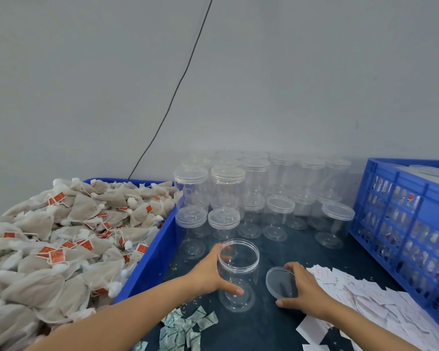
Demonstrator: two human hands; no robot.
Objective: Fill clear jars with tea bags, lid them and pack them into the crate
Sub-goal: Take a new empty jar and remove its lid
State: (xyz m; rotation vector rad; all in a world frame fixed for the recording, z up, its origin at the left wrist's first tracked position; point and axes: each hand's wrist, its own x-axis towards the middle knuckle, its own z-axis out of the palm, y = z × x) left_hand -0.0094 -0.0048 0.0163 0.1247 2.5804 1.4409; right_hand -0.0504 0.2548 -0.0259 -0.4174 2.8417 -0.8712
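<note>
An open clear jar (241, 287) stands upright on the dark table, near the front. My left hand (208, 272) grips its left side, thumb across the lower front. Just to its right lies the clear lid (279, 281), held at its edge by my right hand (307, 292). A heap of tea bags (61, 239) with red tags fills the blue tub (152, 262) on the left. The blue crate (403, 224) on the right holds filled jars, seen through its slotted wall.
Several empty lidded jars (261, 196) stand stacked at the back against the grey wall. Small green-white sachets (183, 328) lie at the front edge. A pile of white paper slips (370, 300) spreads under my right wrist. A black cable (178, 84) runs down the wall.
</note>
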